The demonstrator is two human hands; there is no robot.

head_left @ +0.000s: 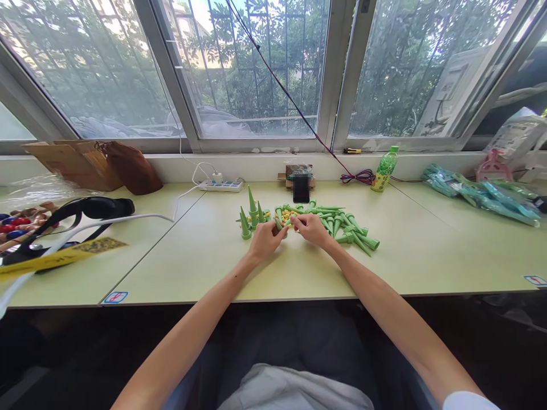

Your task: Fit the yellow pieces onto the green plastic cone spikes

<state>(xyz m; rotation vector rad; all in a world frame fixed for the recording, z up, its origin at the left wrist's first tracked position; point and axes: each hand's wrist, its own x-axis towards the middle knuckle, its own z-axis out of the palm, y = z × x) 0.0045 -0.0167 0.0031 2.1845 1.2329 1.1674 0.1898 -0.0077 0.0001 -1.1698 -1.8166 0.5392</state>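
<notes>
My left hand [265, 239] and my right hand [311, 229] meet at the middle of the pale green table [205, 256], fingers pinched together. Between the fingertips is a small green piece [287, 223], held by both hands. Just beyond them lies a heap of small yellow parts [287, 215]. To the right sprawls a pile of lying green cone spikes [346, 225]. To the left, several green cones [250, 216] stand upright.
A white power strip [222, 185] and a dark phone [301, 188] sit at the back by the window sill. A green bottle [385, 168] stands right of them. Teal bags [478, 193] lie far right; a black strap and coloured items [64, 219] far left.
</notes>
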